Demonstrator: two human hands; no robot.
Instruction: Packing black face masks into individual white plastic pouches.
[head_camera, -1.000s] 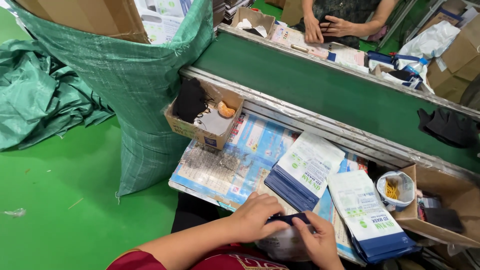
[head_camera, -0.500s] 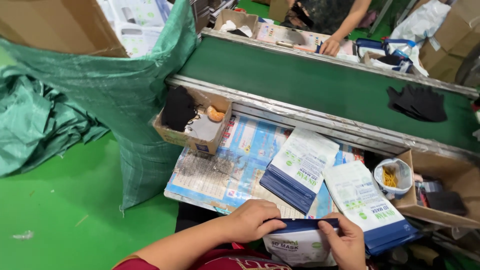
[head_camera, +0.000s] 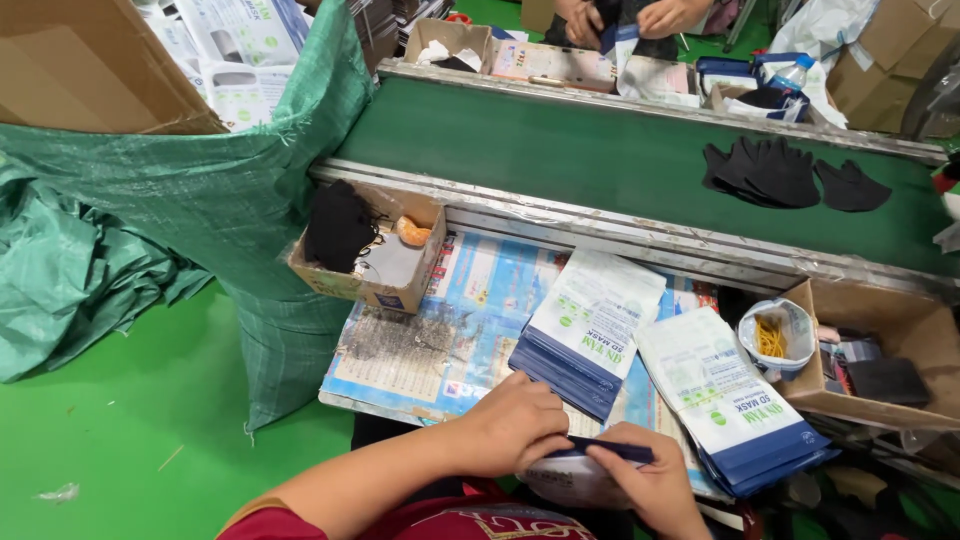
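Both hands, left hand & right hand, pinching white-blue pouch at frame bottom; could slip, edge grip only.

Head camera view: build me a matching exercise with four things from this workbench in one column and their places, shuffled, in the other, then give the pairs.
Things:
1. black masks
2. small cardboard box
3. pouch with a dark blue edge
4. yellow rubber bands

Places:
A. inside a white bag
B. between the left hand and the right hand
C. on the green conveyor belt
D. beside the green woven sack

Pairs: 1-C, 2-D, 3-B, 4-A
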